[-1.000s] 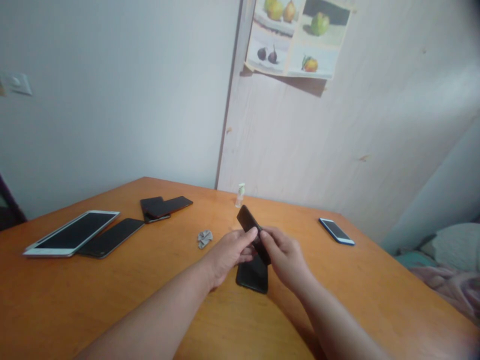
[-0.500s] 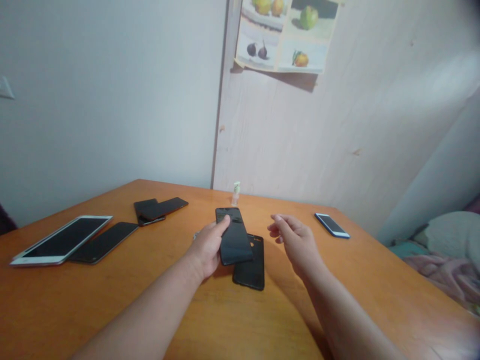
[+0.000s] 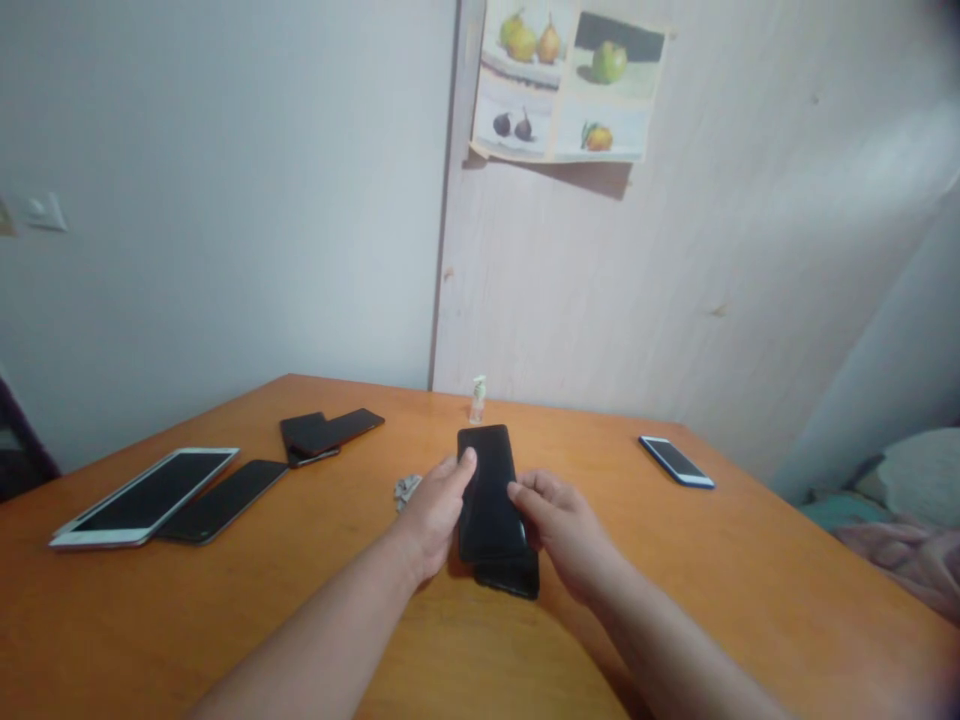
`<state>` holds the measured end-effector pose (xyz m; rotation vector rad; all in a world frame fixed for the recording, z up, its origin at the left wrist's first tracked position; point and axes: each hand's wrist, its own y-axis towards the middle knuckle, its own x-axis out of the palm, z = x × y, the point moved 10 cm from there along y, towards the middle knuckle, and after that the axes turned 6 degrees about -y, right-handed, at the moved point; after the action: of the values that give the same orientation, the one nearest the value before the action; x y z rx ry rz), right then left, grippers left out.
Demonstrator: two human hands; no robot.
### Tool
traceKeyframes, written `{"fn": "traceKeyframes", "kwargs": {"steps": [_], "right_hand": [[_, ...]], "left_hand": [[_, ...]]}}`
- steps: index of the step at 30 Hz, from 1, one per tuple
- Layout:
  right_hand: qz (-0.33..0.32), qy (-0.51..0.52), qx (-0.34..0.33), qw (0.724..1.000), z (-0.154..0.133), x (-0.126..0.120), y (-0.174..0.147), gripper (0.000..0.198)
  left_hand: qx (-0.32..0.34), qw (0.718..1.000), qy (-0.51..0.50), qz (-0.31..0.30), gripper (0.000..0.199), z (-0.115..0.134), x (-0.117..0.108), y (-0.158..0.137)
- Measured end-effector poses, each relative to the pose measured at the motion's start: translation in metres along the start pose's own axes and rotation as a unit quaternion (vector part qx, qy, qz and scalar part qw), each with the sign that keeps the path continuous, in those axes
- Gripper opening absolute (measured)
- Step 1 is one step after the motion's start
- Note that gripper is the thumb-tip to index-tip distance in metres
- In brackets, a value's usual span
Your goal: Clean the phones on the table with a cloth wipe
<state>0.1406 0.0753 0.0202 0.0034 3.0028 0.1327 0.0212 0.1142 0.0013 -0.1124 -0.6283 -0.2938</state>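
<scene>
A black smartphone [image 3: 489, 505] is held above the table, its dark screen facing me. My left hand [image 3: 435, 510] is closed on its left edge, thumb over the glass. Along the right edge, my right hand [image 3: 559, 525] is also closed on it, the thumb at the screen's side and the other fingers partly hidden. Under the phone lies a black phone case [image 3: 510, 577]; only its near end shows. A crumpled grey cloth [image 3: 407, 491] rests just left of my left hand.
At left on the wooden table [image 3: 315, 570] lie a white tablet [image 3: 154, 495], a dark phone [image 3: 225, 503] and two overlapping dark phones [image 3: 337, 430]. A small clear pump bottle [image 3: 478, 402] stands at the back. A blue-edged phone [image 3: 675, 461] lies at right.
My right hand has moved left and taken hold of the phone's right edge. The phone has shifted and straightened, covering more of the case. The view has tilted slightly, showing more of the grey cloth.
</scene>
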Motion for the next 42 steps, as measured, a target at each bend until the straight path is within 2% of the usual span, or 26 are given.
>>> {"fn": "traceKeyframes", "kwargs": {"steps": [2,4,8,11,15,21,27,34,38,42], "right_hand": [[0.055,-0.056,-0.052,0.996,-0.011,-0.006,-0.003,0.024],[0.068,-0.119,-0.118,0.984,-0.027,0.0,-0.01,0.023],[-0.018,-0.222,-0.266,0.938,-0.063,0.039,-0.038,0.026],[-0.057,-0.317,-0.307,0.896,-0.074,0.06,-0.057,0.034],[-0.069,-0.415,-0.3,0.856,-0.069,0.07,-0.063,0.047],[-0.052,-0.464,-0.287,0.836,-0.063,0.068,-0.06,0.055],[-0.045,-0.447,-0.265,0.853,-0.065,0.066,-0.062,0.063],[-0.019,-0.405,-0.216,0.888,-0.06,0.054,-0.056,0.073],[-0.039,-0.411,-0.199,0.889,-0.06,0.054,-0.053,0.072],[-0.032,-0.432,-0.189,0.881,-0.061,0.051,-0.052,0.07]], "left_hand": [[0.009,1.0,-0.022,0.01,0.036,-0.001,0.001,-0.001],[-0.026,0.998,-0.059,0.005,0.044,-0.009,0.007,-0.004],[-0.119,0.985,-0.124,-0.023,0.065,-0.02,0.017,-0.013],[-0.125,0.98,-0.151,-0.043,0.071,-0.009,0.016,-0.016],[-0.11,0.973,-0.181,-0.091,0.08,0.006,0.021,-0.017],[-0.14,0.959,-0.196,-0.152,0.084,0.003,0.033,-0.023],[-0.164,0.947,-0.186,-0.201,0.09,0.0,0.04,-0.027],[-0.195,0.947,-0.17,-0.188,0.087,-0.008,0.043,-0.03],[-0.2,0.955,-0.143,-0.168,0.086,-0.01,0.041,-0.031],[-0.216,0.953,-0.125,-0.171,0.086,-0.012,0.043,-0.033]]}}
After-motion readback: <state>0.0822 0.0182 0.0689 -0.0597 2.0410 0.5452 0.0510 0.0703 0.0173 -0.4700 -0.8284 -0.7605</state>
